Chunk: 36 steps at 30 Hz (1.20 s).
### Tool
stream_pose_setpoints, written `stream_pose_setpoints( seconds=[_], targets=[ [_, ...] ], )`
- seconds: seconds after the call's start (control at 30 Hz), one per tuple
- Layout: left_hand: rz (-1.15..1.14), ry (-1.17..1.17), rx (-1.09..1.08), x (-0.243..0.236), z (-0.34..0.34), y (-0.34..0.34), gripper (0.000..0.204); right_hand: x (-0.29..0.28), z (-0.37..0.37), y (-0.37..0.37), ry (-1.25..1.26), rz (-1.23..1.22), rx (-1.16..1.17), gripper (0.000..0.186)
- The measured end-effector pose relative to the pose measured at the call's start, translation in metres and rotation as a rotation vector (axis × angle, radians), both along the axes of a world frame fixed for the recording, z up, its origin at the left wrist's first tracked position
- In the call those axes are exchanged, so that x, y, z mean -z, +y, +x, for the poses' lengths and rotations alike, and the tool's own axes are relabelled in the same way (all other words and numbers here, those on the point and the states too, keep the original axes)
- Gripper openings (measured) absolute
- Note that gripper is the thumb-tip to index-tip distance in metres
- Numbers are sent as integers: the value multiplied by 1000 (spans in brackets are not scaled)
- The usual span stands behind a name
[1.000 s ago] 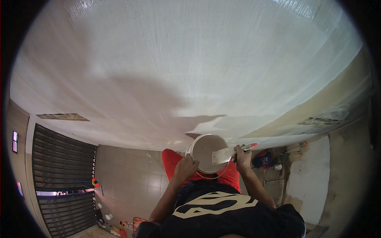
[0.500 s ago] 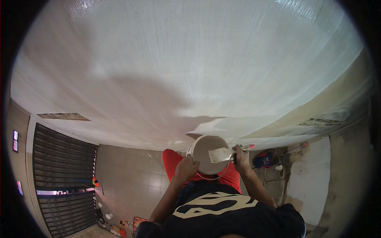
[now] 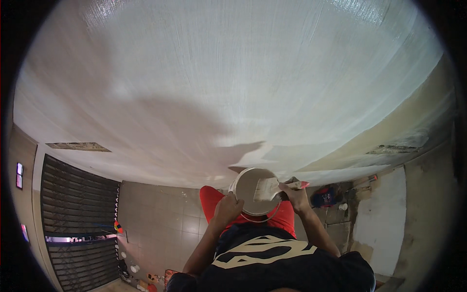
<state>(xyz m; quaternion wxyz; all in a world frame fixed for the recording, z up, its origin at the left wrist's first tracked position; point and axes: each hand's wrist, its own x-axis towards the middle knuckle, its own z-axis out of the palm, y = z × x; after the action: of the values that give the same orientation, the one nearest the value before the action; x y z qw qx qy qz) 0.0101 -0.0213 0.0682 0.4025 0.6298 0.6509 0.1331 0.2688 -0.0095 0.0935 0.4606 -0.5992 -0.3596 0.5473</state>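
Observation:
In front of my red-clad legs, a white bucket (image 3: 251,214) with a thin wire handle is tilted so that its mouth faces up toward me. My left hand (image 3: 228,207) grips the bucket's left rim, thumb over the edge. A wide paintbrush (image 3: 268,189), its head coated white, is held in my right hand (image 3: 295,193) at the bucket's right side. The bristles are over the bucket's mouth, and the red-tipped handle points right. Whether they touch the inner wall I cannot tell. How much paint lies inside is unclear.
Ahead rises a wall (image 3: 272,87) coated white, with a bare tan band (image 3: 389,126) at its right. A dark folding gate (image 3: 78,199) stands left of the tiled floor (image 3: 160,209). A dark blue and red bag (image 3: 327,196) lies right of my legs.
The brush has tilted, its bristles turning lower toward the bucket's inside, and my right hand has shifted slightly with it. My left hand keeps its hold on the rim.

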Motion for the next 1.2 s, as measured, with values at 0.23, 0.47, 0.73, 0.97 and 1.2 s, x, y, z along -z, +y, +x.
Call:
stream_pose_setpoints(
  seconds=[0.23, 0.47, 0.73, 0.97, 1.2],
  targets=[
    [-82, -35, 17, 9, -6, 1, 51, -10, 16, -13, -87, 128, -246, 19],
    [-75, -35, 19, 13, -6, 5, 50, -86, 8, -32, -957, 841, -450, 12],
    [80, 94, 221, 60, -14, 7, 49, -188, 23, -12, -1234, 1427, -518, 27],
    [-133, 69, 40, -2, 6, 5, 55, -283, 29, 1, -1274, 1703, -244, 26],
    [540, 180, 158, 110, -5, -24, 15, -361, -8, 67, -1242, 2068, -113, 28]
  ],
)
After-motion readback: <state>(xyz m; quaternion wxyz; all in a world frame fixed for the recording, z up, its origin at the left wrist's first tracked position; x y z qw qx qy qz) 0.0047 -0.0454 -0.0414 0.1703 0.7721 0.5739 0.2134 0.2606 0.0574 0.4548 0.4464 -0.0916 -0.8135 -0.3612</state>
